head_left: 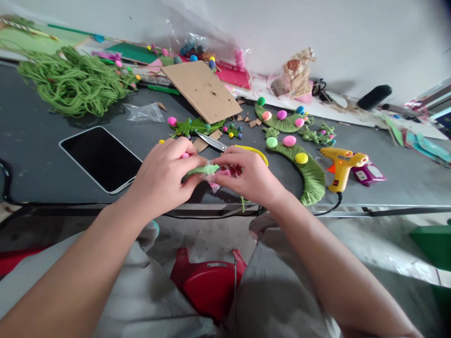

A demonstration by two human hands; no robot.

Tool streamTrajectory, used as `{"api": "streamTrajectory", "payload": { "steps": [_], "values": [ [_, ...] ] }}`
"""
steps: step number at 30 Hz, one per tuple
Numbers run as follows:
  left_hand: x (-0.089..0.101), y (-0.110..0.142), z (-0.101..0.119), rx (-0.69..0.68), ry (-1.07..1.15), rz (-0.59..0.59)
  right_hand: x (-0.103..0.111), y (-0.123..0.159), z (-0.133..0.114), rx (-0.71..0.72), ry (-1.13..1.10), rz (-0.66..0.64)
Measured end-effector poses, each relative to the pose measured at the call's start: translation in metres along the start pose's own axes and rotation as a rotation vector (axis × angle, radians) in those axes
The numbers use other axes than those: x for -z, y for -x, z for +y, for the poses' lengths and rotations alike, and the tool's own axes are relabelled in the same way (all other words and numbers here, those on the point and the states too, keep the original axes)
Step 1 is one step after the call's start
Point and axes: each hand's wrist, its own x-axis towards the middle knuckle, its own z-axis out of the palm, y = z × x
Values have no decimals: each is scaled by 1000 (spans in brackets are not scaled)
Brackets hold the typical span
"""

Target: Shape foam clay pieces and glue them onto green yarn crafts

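Over the table's front edge, my left hand (165, 176) pinches a light green lump of modelling clay (202, 169) between thumb and fingers. My right hand (248, 176) meets it from the other side, its thumb and fingers closed on the clear plastic wrapper (210, 178) around the clay. Something pink and dark red shows under the right fingers, too covered to name. Just beyond the hands lie scissors (213, 142) with a yellow handle. To the right rests a curved form wrapped in green yarn (313, 180), topped with pink, yellow and mint balls.
A yellow glue gun (341, 166) stands beside a purple-and-white power socket (368, 173), its cord over the edge. A tablet (102, 158) lies left. Behind are green yarn (77, 84), cardboard (202, 89) and a second yarn-wrapped curve (282, 123). A red stool (209, 281) is below.
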Motion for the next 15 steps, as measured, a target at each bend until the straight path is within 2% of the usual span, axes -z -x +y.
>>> {"api": "streamTrajectory", "payload": {
  "steps": [10, 15],
  "values": [
    [1, -2, -2, 31, 13, 34, -1, -2, -4, 58, 26, -10],
    [2, -1, -3, 70, 28, 25, -2, -1, -5, 61, 150, 6]
  ]
}}
